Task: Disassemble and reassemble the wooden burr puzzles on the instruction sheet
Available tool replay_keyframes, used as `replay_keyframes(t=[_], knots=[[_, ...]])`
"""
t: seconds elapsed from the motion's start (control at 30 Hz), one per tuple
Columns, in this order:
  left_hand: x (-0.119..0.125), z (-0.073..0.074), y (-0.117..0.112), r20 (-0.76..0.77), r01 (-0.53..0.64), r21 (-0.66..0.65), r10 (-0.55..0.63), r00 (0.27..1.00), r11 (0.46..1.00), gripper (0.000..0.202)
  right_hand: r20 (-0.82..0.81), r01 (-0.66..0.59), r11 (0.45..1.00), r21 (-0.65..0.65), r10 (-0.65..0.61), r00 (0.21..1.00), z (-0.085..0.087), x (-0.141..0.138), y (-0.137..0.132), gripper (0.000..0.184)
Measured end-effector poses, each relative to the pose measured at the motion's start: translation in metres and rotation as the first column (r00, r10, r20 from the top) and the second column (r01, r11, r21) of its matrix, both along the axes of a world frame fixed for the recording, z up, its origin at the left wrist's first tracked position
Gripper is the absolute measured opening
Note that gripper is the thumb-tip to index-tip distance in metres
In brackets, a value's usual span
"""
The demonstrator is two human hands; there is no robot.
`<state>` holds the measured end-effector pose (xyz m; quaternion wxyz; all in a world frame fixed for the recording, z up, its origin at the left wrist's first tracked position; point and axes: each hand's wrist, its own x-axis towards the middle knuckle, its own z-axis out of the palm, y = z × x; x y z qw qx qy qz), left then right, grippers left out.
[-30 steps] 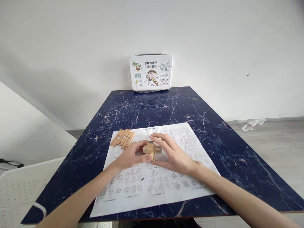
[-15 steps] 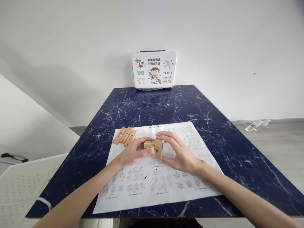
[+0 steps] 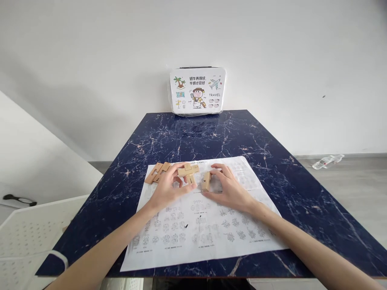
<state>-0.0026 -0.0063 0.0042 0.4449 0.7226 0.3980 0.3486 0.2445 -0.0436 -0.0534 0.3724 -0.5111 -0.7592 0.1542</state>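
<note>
Left hand [image 3: 167, 189] pinches crossed pieces [image 3: 188, 172]; right hand [image 3: 231, 191] holds single block [image 3: 206, 181] between thumb and fingertips (probably light, rigid wood): grip flat sides.

Tan wood pcs [image 3: 188, 170], navy white-veined marble table [image 3: 193, 133], white sheet [image 3: 199, 241] w/ grey diagrams.

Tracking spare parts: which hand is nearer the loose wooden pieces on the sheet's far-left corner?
Left. The left hand sits beside the loose wooden pieces; the right hand, farther right.
</note>
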Motion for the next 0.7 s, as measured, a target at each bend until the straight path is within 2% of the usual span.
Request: replay_keyframes(t=[0.1, 0.2, 0.33, 0.47, 0.6, 0.7], knots=[[0.002, -0.003, -0.002, -0.039, 0.018, 0.077, -0.015, 0.999, 0.997, 0.063, 0.014, -0.014, 1.000, 0.017, 0.014, 1.000, 0.001, -0.001, -0.002, 0.060], [0.002, -0.006, -0.003, -0.084, 0.042, 0.153, -0.029, 0.996, 0.987, 0.062, -0.036, -0.049, 0.996, 0.072, 0.052, 0.998, 0.011, -0.001, -0.003, 0.063], [0.002, -0.008, -0.004, -0.154, 0.099, 0.206, -0.067, 0.986, 0.974, 0.063, -0.108, -0.116, 0.985, 0.128, 0.131, 0.985, 0.023, -0.002, -0.005, 0.039], [0.002, -0.009, -0.005, -0.204, 0.185, 0.239, -0.137, 0.969, 0.953, 0.063, -0.125, -0.161, 0.972, 0.174, 0.184, 0.975, 0.024, -0.003, -0.005, 0.023], [0.002, -0.011, -0.005, -0.252, 0.209, 0.269, -0.140, 0.957, 0.940, 0.065, -0.143, -0.191, 0.967, 0.169, 0.216, 0.966, 0.024, -0.004, -0.004, 0.016], [0.001, -0.013, -0.004, -0.266, 0.183, 0.292, -0.104, 0.958, 0.939, 0.064, -0.215, -0.238, 0.966, 0.098, 0.254, 0.943, 0.029, -0.002, -0.005, 0.016]])
